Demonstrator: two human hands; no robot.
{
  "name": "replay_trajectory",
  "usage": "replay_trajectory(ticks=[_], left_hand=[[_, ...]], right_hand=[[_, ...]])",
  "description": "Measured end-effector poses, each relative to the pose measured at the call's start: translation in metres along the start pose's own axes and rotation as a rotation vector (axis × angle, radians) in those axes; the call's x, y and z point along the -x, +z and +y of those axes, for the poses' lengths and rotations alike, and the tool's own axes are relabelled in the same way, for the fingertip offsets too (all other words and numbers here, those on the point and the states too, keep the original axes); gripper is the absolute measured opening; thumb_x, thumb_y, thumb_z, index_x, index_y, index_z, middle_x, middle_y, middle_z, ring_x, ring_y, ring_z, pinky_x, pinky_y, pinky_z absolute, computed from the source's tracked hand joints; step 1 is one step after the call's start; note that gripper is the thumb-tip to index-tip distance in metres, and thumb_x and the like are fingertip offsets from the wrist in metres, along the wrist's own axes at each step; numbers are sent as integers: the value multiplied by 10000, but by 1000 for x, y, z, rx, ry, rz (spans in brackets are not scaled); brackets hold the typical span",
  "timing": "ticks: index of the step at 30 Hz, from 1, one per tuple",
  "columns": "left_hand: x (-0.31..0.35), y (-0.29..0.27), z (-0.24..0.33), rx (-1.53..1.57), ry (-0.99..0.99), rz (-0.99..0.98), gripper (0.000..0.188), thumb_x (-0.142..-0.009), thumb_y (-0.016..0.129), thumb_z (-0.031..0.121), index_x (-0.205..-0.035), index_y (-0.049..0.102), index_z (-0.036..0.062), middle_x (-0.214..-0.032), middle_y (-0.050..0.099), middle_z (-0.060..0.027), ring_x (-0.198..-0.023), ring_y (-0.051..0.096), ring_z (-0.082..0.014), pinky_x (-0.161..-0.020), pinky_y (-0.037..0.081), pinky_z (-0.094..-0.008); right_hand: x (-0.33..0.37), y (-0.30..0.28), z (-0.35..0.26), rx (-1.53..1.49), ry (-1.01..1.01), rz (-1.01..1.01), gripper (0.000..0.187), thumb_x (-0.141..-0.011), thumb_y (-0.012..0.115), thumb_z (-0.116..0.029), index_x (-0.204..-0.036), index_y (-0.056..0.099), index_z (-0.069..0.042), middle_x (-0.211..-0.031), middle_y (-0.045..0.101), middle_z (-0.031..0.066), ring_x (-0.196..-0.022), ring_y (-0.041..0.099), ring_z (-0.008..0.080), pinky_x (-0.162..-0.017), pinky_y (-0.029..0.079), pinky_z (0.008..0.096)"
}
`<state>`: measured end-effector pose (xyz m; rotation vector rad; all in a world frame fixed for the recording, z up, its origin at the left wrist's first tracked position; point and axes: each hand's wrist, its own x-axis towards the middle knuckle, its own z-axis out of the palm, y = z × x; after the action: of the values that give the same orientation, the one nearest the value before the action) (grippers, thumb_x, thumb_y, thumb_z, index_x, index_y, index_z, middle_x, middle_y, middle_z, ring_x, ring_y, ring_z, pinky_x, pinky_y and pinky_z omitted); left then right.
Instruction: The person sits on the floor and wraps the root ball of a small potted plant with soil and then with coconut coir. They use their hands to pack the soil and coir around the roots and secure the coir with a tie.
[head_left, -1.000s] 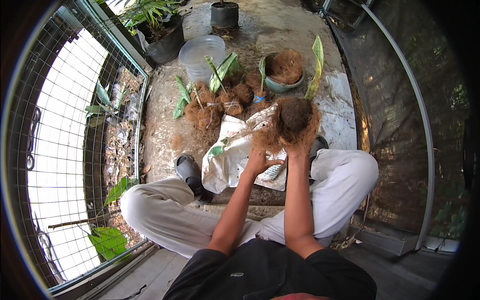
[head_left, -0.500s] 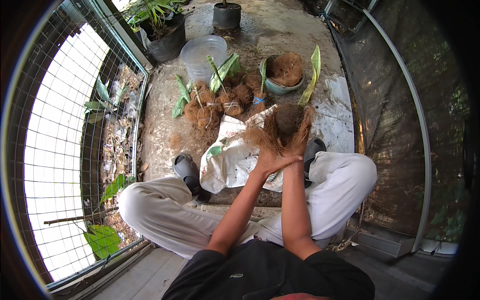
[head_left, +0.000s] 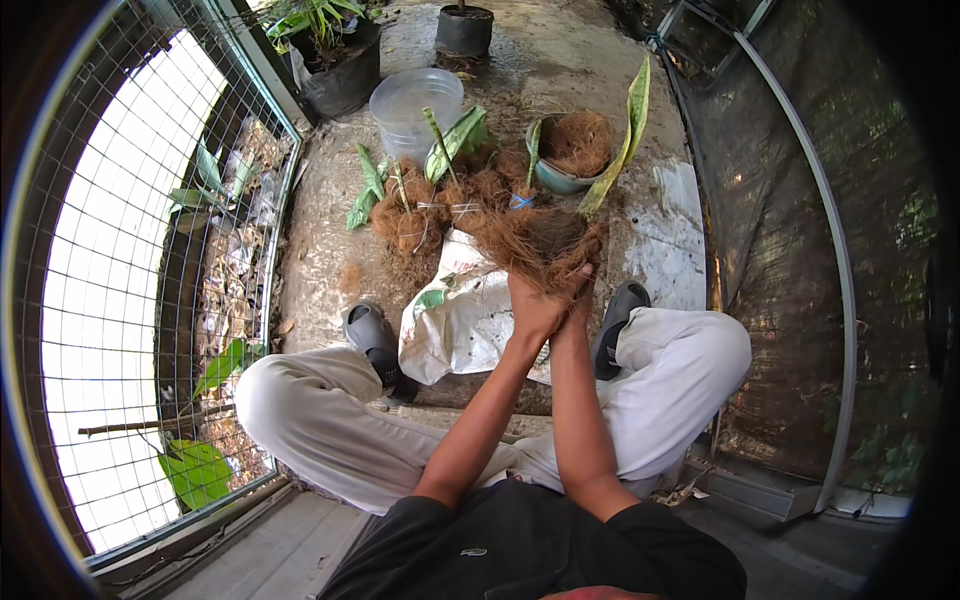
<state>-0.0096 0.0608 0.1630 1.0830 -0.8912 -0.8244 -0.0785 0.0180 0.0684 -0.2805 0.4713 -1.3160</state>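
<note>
Coir wrap (head_left: 505, 245) gathered further over soil ball (head_left: 557, 233) — now more enclosed | left hand (head_left: 536, 303), right hand (head_left: 576, 298) grasping coir wrap | snake-plant leaf (head_left: 629, 140) protruding

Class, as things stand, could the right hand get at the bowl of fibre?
Probably not: the right hand holds the fibre bundle, which lies between it and the bowl.
</note>
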Motion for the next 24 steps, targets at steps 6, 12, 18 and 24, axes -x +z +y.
replay_trajectory(ticks=[6, 12, 18, 24], left_hand=[[-5, 1, 3, 44, -1, 83, 440, -749, 800, 139, -1099, 598, -37, -1057, 673, -131, -967, 637, -223, -896, 485, -345], [-12, -8, 10, 120, -71, 57, 573, -759, 796, 114, -1210, 475, -35, -1068, 657, -137, -965, 637, -210, -890, 497, -319], [-16, -13, 20, 39, -38, 85, 636, -764, 800, 172, -1262, 459, -28, -1126, 628, -153, -1005, 622, -228, -907, 491, -339], [-18, -22, 19, -48, -33, 61, 597, -783, 787, 224, -1240, 509, -41, -1131, 628, -168, -1033, 613, -237, -915, 480, -355]], right_hand=[[7, 27, -4, 226, -72, 15, 440, -944, 532, -383, -1236, 538, -54, -1171, 580, 79, -1005, 580, 228, -869, 498, 361], [14, 44, -8, 754, -385, -27, 388, -988, 478, -322, -1254, 499, -40, -1177, 570, 75, -1003, 575, 187, -888, 489, 338], [11, 55, -10, 374, -191, 0, 385, -911, 630, -203, -1242, 516, -45, -1127, 591, 62, -964, 592, 164, -839, 496, 305], [13, 56, -10, 473, -278, -47, 455, -864, 705, -253, -1214, 530, -23, -1085, 607, 50, -950, 585, 146, -831, 491, 300]])
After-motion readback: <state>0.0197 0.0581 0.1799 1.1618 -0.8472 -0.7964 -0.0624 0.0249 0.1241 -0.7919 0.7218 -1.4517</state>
